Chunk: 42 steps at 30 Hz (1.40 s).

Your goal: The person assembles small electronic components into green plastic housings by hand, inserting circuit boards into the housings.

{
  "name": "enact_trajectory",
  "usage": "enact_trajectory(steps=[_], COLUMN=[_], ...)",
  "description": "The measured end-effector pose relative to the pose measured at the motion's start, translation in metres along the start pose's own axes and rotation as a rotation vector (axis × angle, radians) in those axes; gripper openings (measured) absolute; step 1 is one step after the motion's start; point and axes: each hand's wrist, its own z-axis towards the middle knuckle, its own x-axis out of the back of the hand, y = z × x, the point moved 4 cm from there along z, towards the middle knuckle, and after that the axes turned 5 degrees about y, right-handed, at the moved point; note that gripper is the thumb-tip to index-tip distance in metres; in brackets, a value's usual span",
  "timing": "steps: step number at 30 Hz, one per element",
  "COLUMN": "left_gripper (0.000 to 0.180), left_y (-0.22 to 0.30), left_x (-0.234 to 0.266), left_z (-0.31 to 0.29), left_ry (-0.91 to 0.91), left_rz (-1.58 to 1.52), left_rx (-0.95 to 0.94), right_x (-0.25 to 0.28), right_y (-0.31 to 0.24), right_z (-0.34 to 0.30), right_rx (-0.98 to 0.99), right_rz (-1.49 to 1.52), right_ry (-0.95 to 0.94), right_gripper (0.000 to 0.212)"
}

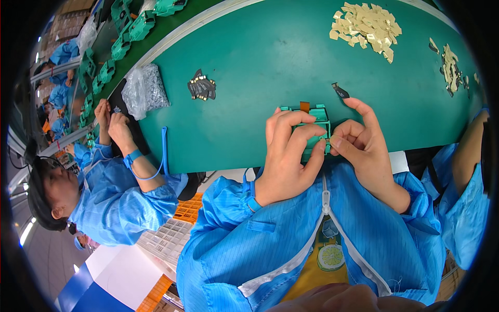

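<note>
Near the front edge of the table, my left hand [285, 156] is closed around a small green plastic housing [319, 112]. An orange-brown flat tab [304, 106] sticks up from the housing's far side. My right hand [366, 151] is at the housing's right edge, thumb and fingers pinched together. Whatever is between those fingertips is too small to make out. Its index finger is stretched away from the pinch, its tip close to a small black flat part with a gold-coloured end [341, 91] lying on the table. My fingers cover much of the housing.
On the green table [249, 130] lie a cluster of black flat parts [201, 86], a heap of cream-coloured pieces [367, 27] and a mixed pile [451, 70] at far right. A clear bag [145, 91] stands left, beside a co-worker [119, 192]. Green housings [140, 26] line the far-left strip.
</note>
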Motion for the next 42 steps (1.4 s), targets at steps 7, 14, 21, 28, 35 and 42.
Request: enact_trajectory(steps=[7,14,21,28,35,42], left_gripper=[0.031,0.031,0.031,0.032,0.033,0.033], left_y=[0.001,0.001,0.002,0.002,0.000,0.001], left_x=[-0.001,-0.002,-0.002,-0.002,-0.003,-0.001], left_z=[0.000,0.001,0.002,0.001,0.000,0.003], left_ry=[0.003,-0.003,-0.006,-0.012,-0.017,-0.022], left_rz=[-0.015,-0.014,-0.004,0.020,0.024,0.028], left_rx=[0.044,0.067,0.066,0.065,0.074,0.072], right_x=[0.001,0.002,0.001,0.014,0.026,0.018], right_y=[0.000,-0.006,-0.013,-0.017,-0.026,-0.011], right_z=[-0.001,0.000,0.001,0.009,0.012,-0.015], right_rx=[-0.007,-0.024,-0.026,-0.084,0.123,0.400], right_rz=[0.003,-0.004,-0.074,-0.051,0.133,-0.340], right_ry=[0.003,0.001,0.024,0.101,0.103,0.032], right_gripper=[0.065,0.068,0.065,0.038,0.032,0.064])
